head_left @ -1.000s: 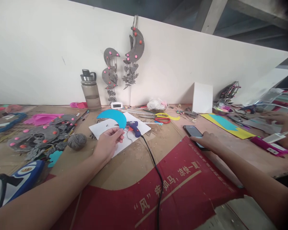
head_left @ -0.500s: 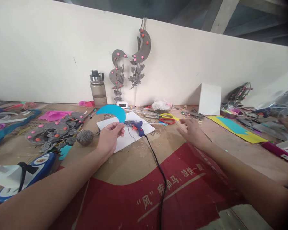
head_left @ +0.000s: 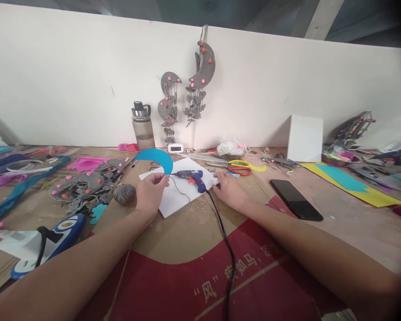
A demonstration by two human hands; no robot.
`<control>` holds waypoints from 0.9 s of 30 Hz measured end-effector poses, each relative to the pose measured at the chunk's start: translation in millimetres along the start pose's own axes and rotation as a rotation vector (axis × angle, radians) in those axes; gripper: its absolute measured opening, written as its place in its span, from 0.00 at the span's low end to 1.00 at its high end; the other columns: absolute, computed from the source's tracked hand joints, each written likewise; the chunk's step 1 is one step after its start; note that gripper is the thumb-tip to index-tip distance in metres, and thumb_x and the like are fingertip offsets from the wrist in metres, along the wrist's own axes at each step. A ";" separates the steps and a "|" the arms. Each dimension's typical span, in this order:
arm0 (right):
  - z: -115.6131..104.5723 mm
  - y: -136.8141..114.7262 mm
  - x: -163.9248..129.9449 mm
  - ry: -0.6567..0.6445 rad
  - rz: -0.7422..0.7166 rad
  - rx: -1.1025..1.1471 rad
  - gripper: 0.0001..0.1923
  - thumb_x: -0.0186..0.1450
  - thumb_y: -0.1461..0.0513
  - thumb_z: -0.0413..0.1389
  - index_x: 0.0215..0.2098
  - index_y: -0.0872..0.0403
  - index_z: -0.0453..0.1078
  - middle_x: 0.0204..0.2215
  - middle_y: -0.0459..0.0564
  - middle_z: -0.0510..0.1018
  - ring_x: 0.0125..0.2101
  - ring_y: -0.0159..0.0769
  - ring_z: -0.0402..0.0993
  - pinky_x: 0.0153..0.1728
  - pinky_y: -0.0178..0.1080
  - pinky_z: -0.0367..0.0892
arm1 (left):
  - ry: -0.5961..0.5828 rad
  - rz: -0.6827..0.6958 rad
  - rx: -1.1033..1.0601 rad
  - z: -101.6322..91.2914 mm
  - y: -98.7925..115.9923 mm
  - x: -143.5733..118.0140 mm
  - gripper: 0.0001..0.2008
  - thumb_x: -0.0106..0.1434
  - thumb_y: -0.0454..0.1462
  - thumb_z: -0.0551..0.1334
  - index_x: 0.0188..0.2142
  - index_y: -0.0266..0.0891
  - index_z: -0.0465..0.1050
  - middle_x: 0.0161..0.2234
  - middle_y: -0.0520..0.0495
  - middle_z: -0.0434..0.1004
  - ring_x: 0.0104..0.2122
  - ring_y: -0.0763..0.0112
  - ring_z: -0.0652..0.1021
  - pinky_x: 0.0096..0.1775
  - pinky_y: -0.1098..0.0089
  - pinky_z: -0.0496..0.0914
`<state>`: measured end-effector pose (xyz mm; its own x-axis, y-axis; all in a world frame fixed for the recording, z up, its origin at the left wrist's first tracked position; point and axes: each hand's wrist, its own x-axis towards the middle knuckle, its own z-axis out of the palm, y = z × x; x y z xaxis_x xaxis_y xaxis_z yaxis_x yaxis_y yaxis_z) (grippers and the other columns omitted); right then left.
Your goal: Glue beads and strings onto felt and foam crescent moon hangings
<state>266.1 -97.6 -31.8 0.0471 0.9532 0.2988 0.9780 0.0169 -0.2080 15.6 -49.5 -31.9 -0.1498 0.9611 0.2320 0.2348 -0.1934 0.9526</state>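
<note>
Crescent [head_left: 155, 157] bright blue. Glue gun [head_left: 191, 177] dark blue w/ orange trigger, black cord [head_left: 224, 236]. Sheet [head_left: 178, 191] white. Scissors [head_left: 236, 167] red & yellow handles. Phone [head_left: 296, 193] black. Cardboard [head_left: 220, 276] red w/ pale lettering. Yarn ball [head_left: 124, 193] grey.

2 hands [head_left: 150, 192], 1 glue gun [head_left: 191, 177], 1 phone [head_left: 296, 199], 1 btl [head_left: 143, 126], 1 yarn ball [head_left: 124, 193], 2 scissors [head_left: 235, 166].

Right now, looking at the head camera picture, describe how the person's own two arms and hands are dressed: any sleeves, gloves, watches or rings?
Both forearms are bare up to the picture's edge, with no sleeve in view. The left hand and right hand wear no gloves. No watch, bracelet or ring shows on either wrist or on the fingers that are visible.
</note>
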 end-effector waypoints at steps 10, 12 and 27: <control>-24.2 14.1 -16.2 -0.088 0.192 0.213 0.15 0.63 0.50 0.53 0.37 0.53 0.69 0.37 0.52 0.75 0.40 0.41 0.72 0.39 0.41 0.65 | -0.091 -0.074 -0.220 10.6 -5.9 1.2 0.17 0.50 0.49 0.69 0.32 0.37 0.77 0.29 0.47 0.80 0.32 0.67 0.78 0.34 0.72 0.63; -30.2 18.9 -27.5 -0.117 0.210 0.180 0.15 0.60 0.51 0.56 0.37 0.53 0.68 0.34 0.51 0.75 0.36 0.41 0.72 0.35 0.40 0.64 | -0.124 -0.073 -0.232 13.2 -5.9 -0.5 0.17 0.50 0.49 0.69 0.31 0.37 0.77 0.28 0.47 0.80 0.31 0.67 0.78 0.34 0.72 0.63; -78.7 -47.5 -18.6 0.262 -0.139 0.651 0.07 0.68 0.56 0.47 0.36 0.49 0.64 0.33 0.47 0.73 0.33 0.36 0.69 0.36 0.39 0.66 | -0.327 0.024 -0.480 24.0 50.1 -6.6 0.11 0.53 0.43 0.69 0.25 0.37 0.73 0.19 0.53 0.67 0.18 0.79 0.63 0.23 0.73 0.55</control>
<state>234.8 -139.9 45.8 0.0578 0.8266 0.5598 0.6623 0.3879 -0.6410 51.4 -60.7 9.6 0.1725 0.9514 0.2550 -0.2389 -0.2107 0.9479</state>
